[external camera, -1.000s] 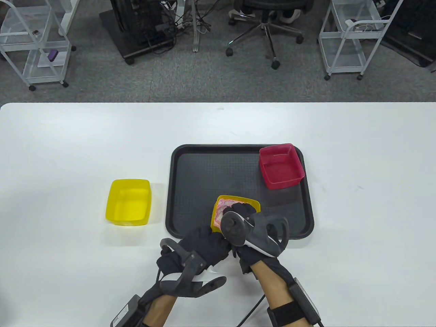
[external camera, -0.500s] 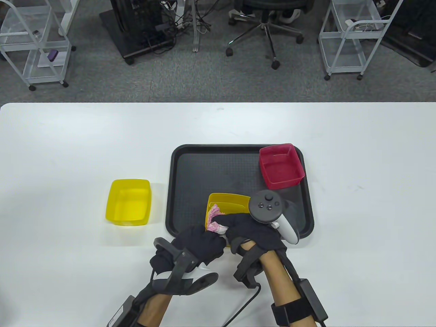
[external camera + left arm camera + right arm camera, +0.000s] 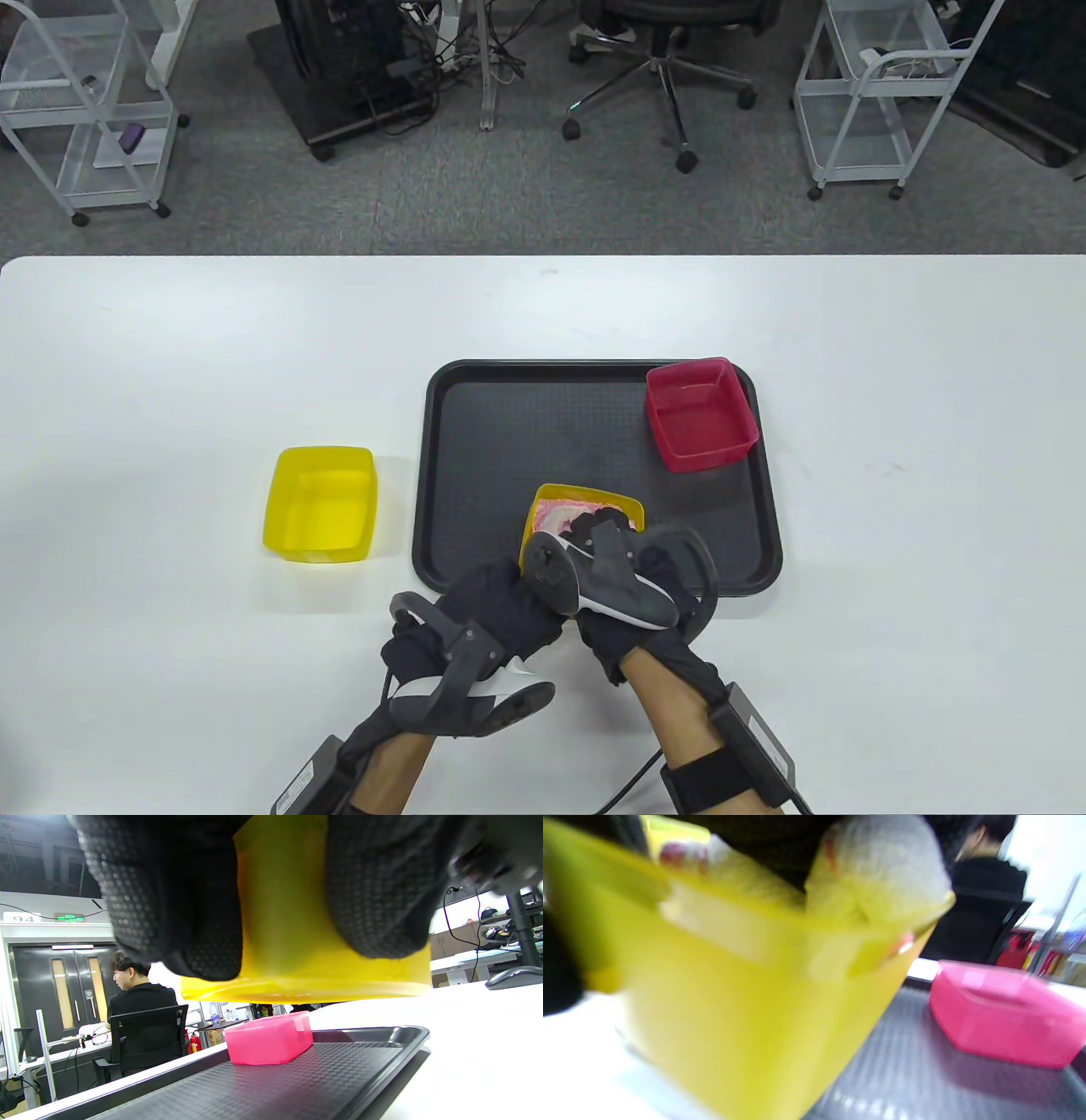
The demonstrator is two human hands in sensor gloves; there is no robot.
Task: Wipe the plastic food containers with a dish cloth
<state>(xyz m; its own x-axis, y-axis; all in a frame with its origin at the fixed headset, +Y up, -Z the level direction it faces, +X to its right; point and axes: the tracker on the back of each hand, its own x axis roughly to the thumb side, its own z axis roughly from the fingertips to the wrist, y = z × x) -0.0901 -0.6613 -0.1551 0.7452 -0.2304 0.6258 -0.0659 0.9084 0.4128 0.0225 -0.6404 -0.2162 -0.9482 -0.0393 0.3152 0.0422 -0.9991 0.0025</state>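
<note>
While the table view shows the left hand (image 3: 496, 607) gripping the near wall of the yellow container (image 3: 585, 503) above the black tray (image 3: 509, 424), the right hand (image 3: 632, 586) pushes the pink dish cloth (image 3: 564, 512) inside it; those fingers are hidden under the tracker, so I cannot tell how they lie. A second yellow container (image 3: 321, 505) sits apart on the tabletop (image 3: 170, 382), a red container (image 3: 701, 416) on the tray's far corner.

From the left wrist view, gloved fingers (image 3: 169, 899) clamp the yellow wall, lifted off the tray; keep that hold firm.

Through the blurred right wrist view, cloth (image 3: 882, 866) bulges over the rim; press it into the corners, sweeping steadily.
</note>
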